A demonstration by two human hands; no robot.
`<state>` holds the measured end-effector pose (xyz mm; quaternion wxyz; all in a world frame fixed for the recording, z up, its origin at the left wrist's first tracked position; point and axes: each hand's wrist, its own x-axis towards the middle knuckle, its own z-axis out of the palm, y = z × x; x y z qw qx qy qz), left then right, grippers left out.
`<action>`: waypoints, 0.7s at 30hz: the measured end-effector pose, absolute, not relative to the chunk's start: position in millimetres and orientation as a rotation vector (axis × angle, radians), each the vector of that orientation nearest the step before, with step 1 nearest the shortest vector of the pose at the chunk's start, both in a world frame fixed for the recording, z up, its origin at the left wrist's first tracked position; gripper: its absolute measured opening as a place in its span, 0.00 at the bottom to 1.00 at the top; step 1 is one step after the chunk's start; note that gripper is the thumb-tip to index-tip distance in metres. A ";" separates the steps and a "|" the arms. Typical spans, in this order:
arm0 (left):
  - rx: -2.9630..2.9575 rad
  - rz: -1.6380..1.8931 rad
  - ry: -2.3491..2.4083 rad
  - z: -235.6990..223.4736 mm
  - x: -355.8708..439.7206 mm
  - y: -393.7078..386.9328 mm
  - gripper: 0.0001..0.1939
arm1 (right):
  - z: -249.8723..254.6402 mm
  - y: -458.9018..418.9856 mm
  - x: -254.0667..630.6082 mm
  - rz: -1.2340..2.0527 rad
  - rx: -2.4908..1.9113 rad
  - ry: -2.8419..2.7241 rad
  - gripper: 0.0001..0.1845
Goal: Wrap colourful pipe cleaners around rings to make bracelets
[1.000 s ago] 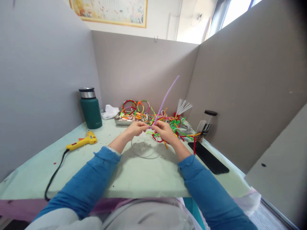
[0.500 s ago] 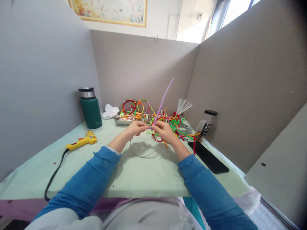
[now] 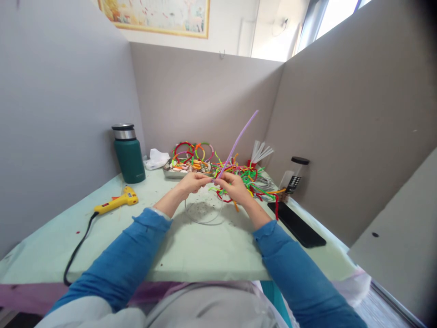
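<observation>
My left hand [image 3: 193,183] and my right hand [image 3: 233,187] meet over the middle of the pale green table [image 3: 191,248], fingers pinched together. Between them they grip the lower end of a long lilac pipe cleaner [image 3: 238,141], which slants up and to the right. They also hold a thin clear ring [image 3: 203,211] that hangs below the hands, close over the table. Behind my right hand lies a tangle of coloured pipe cleaners [image 3: 251,180].
A metal tray [image 3: 172,172] with wrapped coloured rings stands at the back. A green flask [image 3: 129,154] and crumpled tissue [image 3: 156,159] are back left. A yellow glue gun [image 3: 116,202] with black cord lies left. A black phone [image 3: 296,224] and a dark-lidded jar [image 3: 296,175] are right. Grey partitions enclose the table.
The free end of the lilac pipe cleaner swung slightly left, then back to the right. Both hands stay in place, pinching at its base.
</observation>
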<state>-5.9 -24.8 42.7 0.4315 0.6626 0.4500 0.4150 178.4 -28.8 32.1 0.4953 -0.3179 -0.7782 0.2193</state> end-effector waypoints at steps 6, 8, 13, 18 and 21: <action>1.622 1.025 1.105 45.9 -5.4 -28.2 0.22 | 31.3 -28.5 178.2 0.546 -0.771 -1.894 0.15; 1.615 1.030 1.099 46.1 -5.2 -28.3 0.22 | 31.0 -28.2 178.3 0.546 -0.775 -1.892 0.16; 1.632 1.046 1.092 43.9 -5.9 -26.2 0.22 | 31.1 -29.0 178.1 0.556 -0.769 -1.897 0.15; 1.648 1.053 1.087 42.5 -6.3 -25.0 0.22 | 30.6 -28.9 177.4 0.553 -0.752 -1.893 0.15; 1.643 1.050 1.085 43.1 -5.8 -25.7 0.22 | 30.2 -28.0 177.5 0.546 -0.760 -1.897 0.15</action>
